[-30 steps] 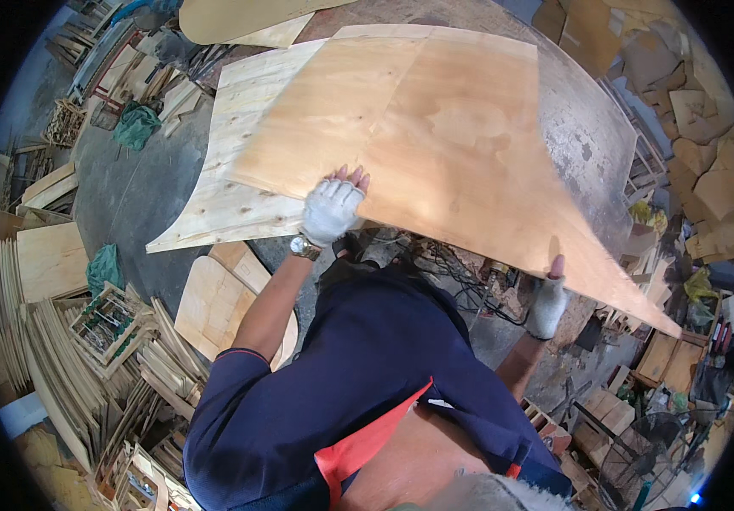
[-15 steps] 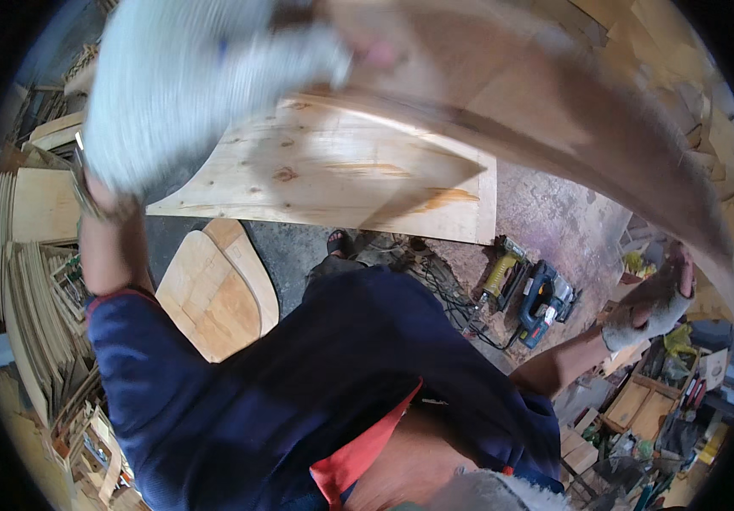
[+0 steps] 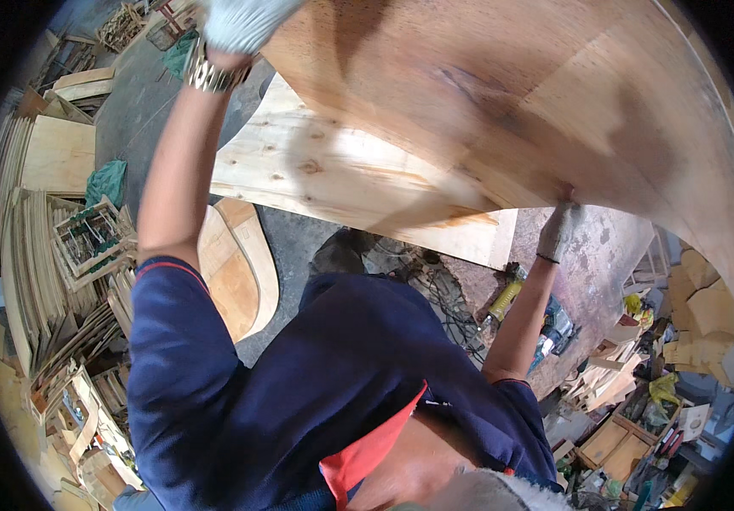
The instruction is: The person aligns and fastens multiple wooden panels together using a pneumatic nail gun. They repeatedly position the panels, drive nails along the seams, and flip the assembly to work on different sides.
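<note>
A large thin plywood board point(image 3: 486, 94) with a curved edge and a pointed right end is held up at a slant, slightly blurred. My left hand point(image 3: 243, 21), in a white knit glove below a metal watch, grips its upper left side; the fingertips are cut off by the top of the view. At the lower edge my right hand point(image 3: 559, 232), gloved too, is closed on the board with the thumb against its face. Beneath lies a paler plywood sheet point(image 3: 316, 175) with knots and a curved left side, in the board's shadow.
Two power tools, one yellow-green point(image 3: 503, 298) and one dark blue point(image 3: 557, 328), lie beside tangled cables point(image 3: 448, 298). Curved wooden panels point(image 3: 235, 264) rest on the floor at left. Stacked plywood sheets point(image 3: 39, 281) line the far left; offcuts point(image 3: 610, 366) and a wooden box point(image 3: 622, 447) fill the right.
The board has tilted to show more of its face. My right hand has shifted left along its lower edge, and my left hand has moved up and away. The power tools are now partly covered.
</note>
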Tool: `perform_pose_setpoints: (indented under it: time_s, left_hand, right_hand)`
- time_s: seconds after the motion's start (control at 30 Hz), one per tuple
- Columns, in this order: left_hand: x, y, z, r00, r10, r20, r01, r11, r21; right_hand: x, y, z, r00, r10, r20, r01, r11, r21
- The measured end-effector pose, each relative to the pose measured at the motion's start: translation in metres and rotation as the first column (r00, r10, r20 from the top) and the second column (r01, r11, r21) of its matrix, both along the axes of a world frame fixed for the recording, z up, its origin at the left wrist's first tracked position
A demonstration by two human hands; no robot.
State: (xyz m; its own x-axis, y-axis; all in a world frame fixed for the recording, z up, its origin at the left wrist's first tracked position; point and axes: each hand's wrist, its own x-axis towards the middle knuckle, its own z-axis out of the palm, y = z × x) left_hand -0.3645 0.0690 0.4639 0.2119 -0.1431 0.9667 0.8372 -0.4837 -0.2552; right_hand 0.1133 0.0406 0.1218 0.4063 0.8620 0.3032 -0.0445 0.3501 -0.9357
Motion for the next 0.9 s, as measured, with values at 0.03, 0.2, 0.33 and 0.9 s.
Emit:
perform_pose_setpoints:
  time_s: [0.03, 0.2, 0.33, 0.9]
  left_hand:
    - [-0.032, 0.004, -0.034, 0.987, 0.003, 0.160, 0.006, 0.998, -0.056]
    - [-0.153, 0.030, -0.211, 0.646, 0.216, 0.732, 0.225, 0.863, -0.453]
    - [-0.187, 0.063, -0.331, 0.565, 0.265, 0.781, 0.482, 0.663, -0.573]
    - [-0.152, 0.022, -0.362, 0.346, 0.531, 0.773, 0.613, 0.496, -0.615]
  right_hand:
    - [0.003, -0.001, -0.002, 0.999, -0.027, 0.028, 0.027, 0.999, -0.028]
    - [0.016, -0.019, 0.001, 0.983, -0.047, 0.177, 0.066, 0.993, -0.100]
    - [0.018, -0.026, 0.004, 0.989, -0.019, 0.145, 0.032, 0.996, -0.087]
    - [-0.033, 0.023, 0.029, 0.852, -0.365, 0.376, 0.516, 0.708, -0.482]
